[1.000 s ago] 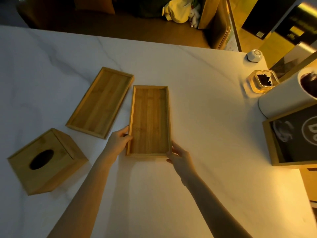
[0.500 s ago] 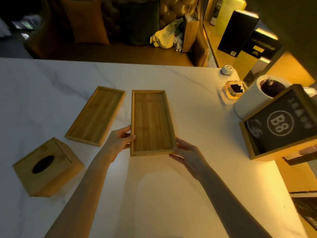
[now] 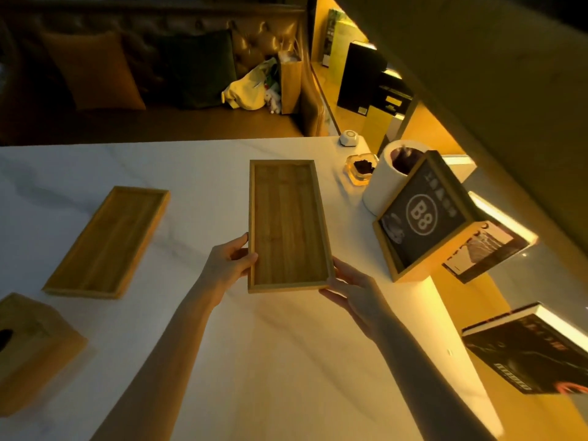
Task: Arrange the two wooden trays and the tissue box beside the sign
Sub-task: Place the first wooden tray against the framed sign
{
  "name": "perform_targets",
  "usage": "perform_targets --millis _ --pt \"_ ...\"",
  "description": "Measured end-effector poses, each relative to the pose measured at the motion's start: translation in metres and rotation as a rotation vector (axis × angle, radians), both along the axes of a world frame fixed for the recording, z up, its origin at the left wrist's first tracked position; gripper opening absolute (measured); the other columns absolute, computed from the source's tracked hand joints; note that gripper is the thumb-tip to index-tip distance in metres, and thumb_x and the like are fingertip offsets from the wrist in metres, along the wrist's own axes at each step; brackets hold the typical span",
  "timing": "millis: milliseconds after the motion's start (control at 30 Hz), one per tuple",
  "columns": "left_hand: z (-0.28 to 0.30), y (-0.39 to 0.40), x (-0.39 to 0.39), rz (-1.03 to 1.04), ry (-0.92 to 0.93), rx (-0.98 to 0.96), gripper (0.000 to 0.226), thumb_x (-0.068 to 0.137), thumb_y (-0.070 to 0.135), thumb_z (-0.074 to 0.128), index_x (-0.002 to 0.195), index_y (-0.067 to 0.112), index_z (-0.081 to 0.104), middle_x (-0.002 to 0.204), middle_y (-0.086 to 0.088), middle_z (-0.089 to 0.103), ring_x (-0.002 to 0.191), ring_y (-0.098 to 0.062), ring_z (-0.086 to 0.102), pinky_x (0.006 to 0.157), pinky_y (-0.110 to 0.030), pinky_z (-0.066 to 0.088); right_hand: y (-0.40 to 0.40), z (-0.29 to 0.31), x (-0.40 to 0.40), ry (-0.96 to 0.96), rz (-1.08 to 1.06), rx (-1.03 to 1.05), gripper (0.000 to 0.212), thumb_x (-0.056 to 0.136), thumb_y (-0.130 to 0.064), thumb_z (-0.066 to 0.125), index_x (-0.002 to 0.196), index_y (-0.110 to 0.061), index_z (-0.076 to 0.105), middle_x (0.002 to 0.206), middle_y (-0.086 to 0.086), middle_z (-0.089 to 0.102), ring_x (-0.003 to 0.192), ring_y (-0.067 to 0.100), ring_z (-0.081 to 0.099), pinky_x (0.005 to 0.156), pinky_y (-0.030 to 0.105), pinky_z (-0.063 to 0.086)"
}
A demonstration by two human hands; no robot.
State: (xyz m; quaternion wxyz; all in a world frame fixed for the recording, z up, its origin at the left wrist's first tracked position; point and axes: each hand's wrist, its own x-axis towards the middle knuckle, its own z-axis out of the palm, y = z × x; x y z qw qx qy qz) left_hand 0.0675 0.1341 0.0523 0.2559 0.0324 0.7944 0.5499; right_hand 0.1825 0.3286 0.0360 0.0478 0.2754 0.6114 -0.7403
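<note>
**First tray in hand, two pieces still waiting**

The job looks barely begun. Both hands hold one wooden tray (image 3: 288, 226) by its near end: the left hand (image 3: 227, 265) has its thumb on the inner edge of the left rim and its fingers (image 3: 237, 246) curled under that side, while the right hand (image 3: 353, 289) cups the near right corner, fingers (image 3: 339, 265) closed against the outside of the rim. Whether the tray is lifted clear of the bench (image 3: 286, 361) or sliding on it cannot be told. It lies lengthwise, stretching away from the fingers, with the sign (image 3: 423, 218) off to the right of the right-hand fingers, near but not yet alongside.

Left to do, by my reading: set this tray next to the sign, then fetch the second tray (image 3: 108, 241), which rests flat well to the left of the left-hand fingers, and the tissue box (image 3: 28, 351), further left and nearer the person, at the picture's edge.

Both trays are long, shallow rectangles of pale, bamboo-like wood with straight grain strips and a thin raised rim. The tissue box is a blocky cube of the same wood with a dark oval slot on top. The sign is a wood-framed dark panel, leaning, printed with "B8" in a circle. The bench is smooth white stone with faint grey veining.
</note>
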Motion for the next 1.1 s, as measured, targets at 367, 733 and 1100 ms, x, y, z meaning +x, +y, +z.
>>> perform_targets --millis 367,733,1100 --pt "-0.022 0.075 -0.003 -0.095 -0.009 -0.082 0.049 0.087 0.015 0.053 0.133 0.013 0.039 0.125 -0.016 0.056 0.113 -0.032 0.055 0.097 -0.049 0.047 0.059 -0.018 0.012 -0.065 -0.119 -0.035 0.032 0.085 -0.008 0.058 0.114 -0.022 0.059 0.115 0.001 0.059 0.108 0.024 0.058 0.095 0.043 0.048" --pt "-0.047 0.118 -0.025 -0.137 -0.088 -0.140 0.048 0.088 0.010 0.051 0.134 0.010 0.037 0.126 -0.019 0.055 0.113 -0.032 0.054 0.097 -0.046 0.047 0.091 -0.039 -0.001 -0.148 -0.220 -0.137 0.040 0.085 -0.002 0.059 0.121 -0.018 0.053 0.108 -0.004 0.054 0.096 0.021 0.058 0.086 0.039 0.050" --pt "-0.074 0.133 -0.041 -0.116 -0.190 -0.144 0.049 0.087 0.007 0.052 0.134 0.010 0.037 0.124 -0.020 0.056 0.111 -0.030 0.055 0.098 -0.042 0.046 0.103 -0.056 -0.013 -0.223 -0.254 -0.179 0.042 0.085 -0.001 0.057 0.124 -0.013 0.049 0.119 0.000 0.048 0.105 0.023 0.053 0.088 0.040 0.049"
